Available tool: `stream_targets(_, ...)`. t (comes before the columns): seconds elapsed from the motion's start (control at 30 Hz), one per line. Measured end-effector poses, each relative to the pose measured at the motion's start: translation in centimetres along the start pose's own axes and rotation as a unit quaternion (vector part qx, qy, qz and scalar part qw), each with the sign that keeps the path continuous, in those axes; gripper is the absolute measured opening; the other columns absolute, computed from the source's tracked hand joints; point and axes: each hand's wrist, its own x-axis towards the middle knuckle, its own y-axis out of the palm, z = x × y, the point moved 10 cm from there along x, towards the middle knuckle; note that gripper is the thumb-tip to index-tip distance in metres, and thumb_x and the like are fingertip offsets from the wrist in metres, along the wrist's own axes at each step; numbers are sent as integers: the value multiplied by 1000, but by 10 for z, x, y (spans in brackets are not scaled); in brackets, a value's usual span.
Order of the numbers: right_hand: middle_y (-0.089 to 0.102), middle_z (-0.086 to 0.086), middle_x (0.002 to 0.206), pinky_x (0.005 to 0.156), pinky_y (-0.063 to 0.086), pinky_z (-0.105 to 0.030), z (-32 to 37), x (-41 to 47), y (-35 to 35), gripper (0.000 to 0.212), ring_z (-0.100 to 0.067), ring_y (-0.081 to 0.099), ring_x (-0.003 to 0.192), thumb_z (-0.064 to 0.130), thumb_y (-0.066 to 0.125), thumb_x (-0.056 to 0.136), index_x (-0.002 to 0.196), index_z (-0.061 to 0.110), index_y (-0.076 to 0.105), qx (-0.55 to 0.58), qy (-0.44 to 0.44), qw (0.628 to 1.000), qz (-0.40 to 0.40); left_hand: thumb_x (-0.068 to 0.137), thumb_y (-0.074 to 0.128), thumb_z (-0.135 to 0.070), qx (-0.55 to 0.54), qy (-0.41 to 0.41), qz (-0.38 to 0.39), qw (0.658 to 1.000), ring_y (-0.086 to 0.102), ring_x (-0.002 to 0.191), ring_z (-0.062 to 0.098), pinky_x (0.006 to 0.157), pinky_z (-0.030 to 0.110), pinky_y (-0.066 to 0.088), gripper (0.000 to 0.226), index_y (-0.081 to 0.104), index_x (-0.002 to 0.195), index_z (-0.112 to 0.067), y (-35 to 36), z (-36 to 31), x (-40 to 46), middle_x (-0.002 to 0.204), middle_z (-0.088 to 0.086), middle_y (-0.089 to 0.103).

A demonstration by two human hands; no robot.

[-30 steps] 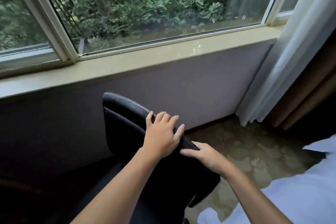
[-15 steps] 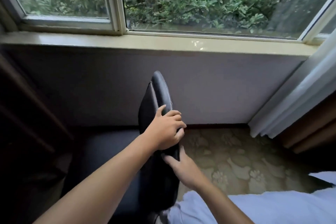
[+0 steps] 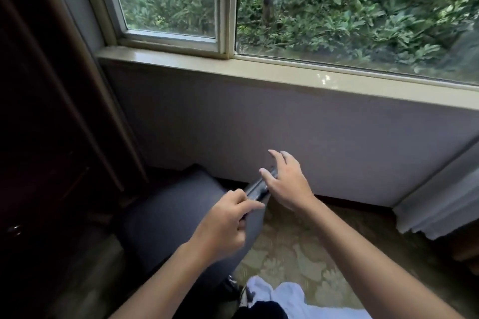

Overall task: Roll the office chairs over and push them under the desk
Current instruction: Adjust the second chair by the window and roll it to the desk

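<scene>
Patterned carpet [image 3: 293,254] lies under your forearms. Your left hand [image 3: 225,225] is curled around the top edge of the office chair [image 3: 168,217] backrest; your right hand [image 3: 287,184], fingers spread, touches the same edge just beyond. Past both: wall [image 3: 311,132], then window [image 3: 337,8].

A patterned floor [image 3: 298,256] with pale floral shapes on olive ground runs up to the wall below the window. On it stands the dark office chair [image 3: 166,220] (its base mostly hidden), and the white curtain [image 3: 440,204] hem reaches it at right.
</scene>
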Motion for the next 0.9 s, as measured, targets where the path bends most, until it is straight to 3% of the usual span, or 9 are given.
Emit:
stream_targets(0.07,25,-8,157,117,15,-46,12,11,11,57,-23,10,147,49,43,94,146,28,35,-120,-65,991,-8,75,63,-9,31,-21,-4,999,55,99,12,86,26,48,50,62,122,-26,-7,10,-11,104,-7,55)
stream_targets(0.13,35,-3,153,117,12,-46,32,15,32,44,-21,16,146,46,43,94,135,32,51,-159,-143,977,13,75,69,-22,58,-49,-17,997,56,100,11,88,28,48,45,65,120,-26,-23,23,-18,107,-9,57)
stream_targets(0.2,54,4,137,111,23,-41,46,20,39,35,-18,35,137,41,44,89,113,33,68,-140,-184,973,4,74,74,-32,98,-60,-21,993,58,97,11,86,29,49,40,69,113,-27,-36,32,-17,105,-10,61)
stream_targets(0.27,64,9,121,99,35,-35,53,27,41,35,-15,49,123,40,42,85,99,32,73,-129,-205,970,-7,71,74,-43,95,-115,-24,989,55,97,5,88,25,46,42,70,111,-33,-46,49,-15,104,-17,60)
stream_targets(0.4,67,13,104,77,43,-29,53,43,57,42,-14,55,99,47,33,85,93,32,71,-178,-252,950,45,63,71,-66,42,-230,-2,972,49,103,-4,89,15,38,57,65,114,-42,-32,82,-21,102,-27,55)
stream_targets(0.5,65,11,93,67,42,-29,56,72,68,47,-12,53,91,51,26,84,91,31,68,-192,-295,933,80,60,72,-70,33,-289,-50,955,53,103,-5,88,17,42,56,64,111,-47,-28,91,-13,99,-28,59)
stream_targets(0.63,63,12,86,63,40,-29,56,114,73,42,-12,53,85,49,29,83,86,34,68,-156,-370,910,100,60,75,-66,88,-347,-119,926,55,96,-4,83,15,43,55,64,110,-46,-28,92,13,94,-27,61)
stream_targets(0.77,63,4,83,63,31,-31,61,149,76,38,-21,55,85,43,34,87,82,26,68,-172,-441,869,146,61,70,-70,181,-416,-173,874,58,87,2,83,26,48,54,71,103,-37,-21,75,38,89,-20,66)
stream_targets(0.9,67,2,88,66,31,-32,66,185,81,34,-24,56,87,40,36,86,79,23,64,-160,-490,838,180,62,69,-74,219,-478,-224,821,63,81,11,81,34,52,54,76,93,-30,-14,64,63,86,-15,70)
